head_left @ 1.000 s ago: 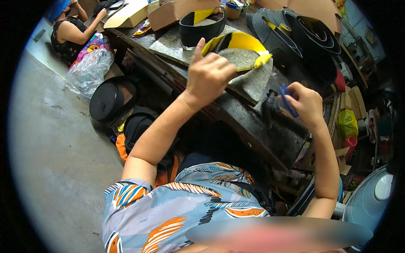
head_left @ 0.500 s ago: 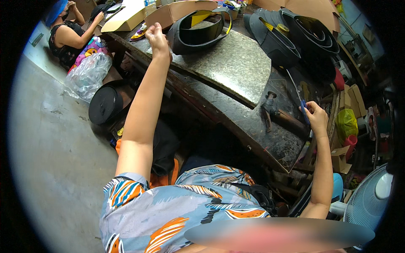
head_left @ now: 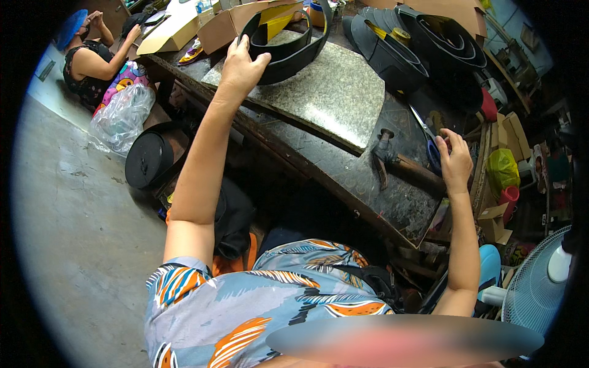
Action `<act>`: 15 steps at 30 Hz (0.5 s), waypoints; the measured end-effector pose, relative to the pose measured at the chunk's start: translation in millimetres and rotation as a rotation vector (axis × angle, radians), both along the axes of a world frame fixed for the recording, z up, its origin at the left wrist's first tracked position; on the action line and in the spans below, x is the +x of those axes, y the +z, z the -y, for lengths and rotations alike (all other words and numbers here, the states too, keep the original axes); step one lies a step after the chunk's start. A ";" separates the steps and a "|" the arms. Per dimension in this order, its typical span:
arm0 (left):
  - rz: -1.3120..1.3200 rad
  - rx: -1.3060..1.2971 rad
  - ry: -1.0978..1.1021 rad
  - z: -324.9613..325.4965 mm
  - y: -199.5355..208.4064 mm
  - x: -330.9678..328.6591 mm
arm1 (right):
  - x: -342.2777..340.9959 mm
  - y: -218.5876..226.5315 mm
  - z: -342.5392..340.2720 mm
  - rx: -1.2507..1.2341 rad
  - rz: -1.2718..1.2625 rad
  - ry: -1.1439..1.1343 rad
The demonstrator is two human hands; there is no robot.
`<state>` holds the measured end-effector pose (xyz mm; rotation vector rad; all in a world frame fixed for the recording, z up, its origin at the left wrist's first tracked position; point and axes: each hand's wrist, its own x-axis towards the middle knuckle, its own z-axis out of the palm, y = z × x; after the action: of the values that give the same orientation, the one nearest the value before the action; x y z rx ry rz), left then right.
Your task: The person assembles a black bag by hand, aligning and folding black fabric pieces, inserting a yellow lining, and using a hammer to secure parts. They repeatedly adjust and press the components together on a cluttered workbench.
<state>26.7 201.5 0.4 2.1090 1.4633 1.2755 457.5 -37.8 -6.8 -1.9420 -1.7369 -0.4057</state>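
Observation:
My left hand [head_left: 240, 69] grips the left side of a black looped band [head_left: 283, 69] with yellow on its inner face. Its thumb lies along the outside and its fingers reach the upper edge. The band stands on a speckled stone slab [head_left: 334, 98]. At the right, a pair of scissors with blue handles [head_left: 433, 154] lies on the dark table, blades pointing away. Right beside the handles is my right hand [head_left: 455, 162], fingers loosely bent and thumb apart from them. A hammer [head_left: 410, 168] lies just left of the scissors.
More black curved pieces [head_left: 392, 61] are stacked at the far right of the table [head_left: 399, 214]. Cardboard boxes [head_left: 224, 27] stand at the back. A co-worker [head_left: 92, 64] sits at the far left. A fan [head_left: 537, 282] is at my lower right.
My left hand has closed on the black band, which now sits tilted differently. My right hand has let go of the scissors, which rest on the table.

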 end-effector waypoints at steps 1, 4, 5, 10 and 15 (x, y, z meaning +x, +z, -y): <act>-0.028 0.015 0.058 2.1 -2.5 3.6 | -6.8 -0.5 1.3 0.037 0.032 0.058; -0.093 -0.112 0.154 3.2 -1.8 13.1 | -20.6 -0.1 5.8 0.073 0.241 0.222; -0.094 -0.151 0.172 0.8 1.0 15.2 | -22.7 0.4 6.9 0.081 0.256 0.241; -0.149 -0.278 0.123 -8.0 9.1 16.5 | -24.3 2.0 6.7 0.048 0.144 0.249; -0.179 -0.253 0.093 3.5 13.2 15.6 | -24.7 -0.8 5.3 0.006 0.172 0.243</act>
<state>42.3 198.0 13.6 2.0495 1.7138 0.8925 432.8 -43.2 -7.7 -1.7067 -2.0493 -0.4996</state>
